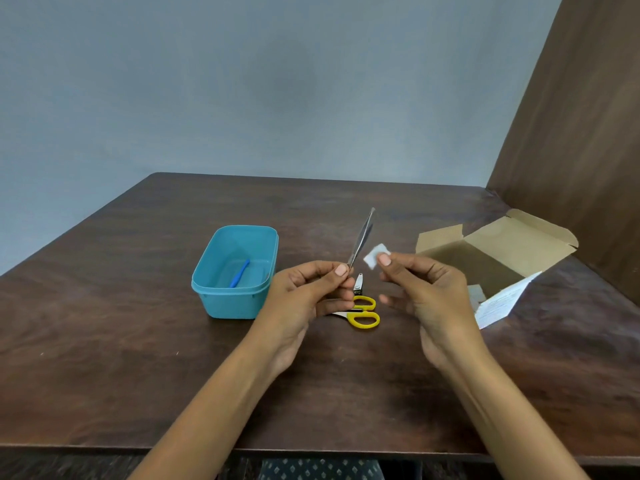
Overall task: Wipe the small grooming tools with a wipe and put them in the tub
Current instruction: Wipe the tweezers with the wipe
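Note:
My left hand point(311, 292) pinches the lower end of steel tweezers point(362, 239), which point up and away above the table. Just to their right, my right hand point(422, 289) pinches a small white wipe point(374, 255) between thumb and fingers; the wipe is close to the tweezers but apart from them. A teal tub point(207, 282) stands left of my hands with a blue tool point(239, 273) lying inside. Below my hands on the table lie yellow-handled scissors point(365, 311) and a metal nail clipper point(358, 284), the scissor blades partly hidden by my left hand.
An open cardboard box point(502, 251) sits at the right with a white paper sheet point(502, 299) and small white packets at its front. A brown panel point(581, 133) rises along the table's right side. The dark wooden table point(121, 323) ends near my body.

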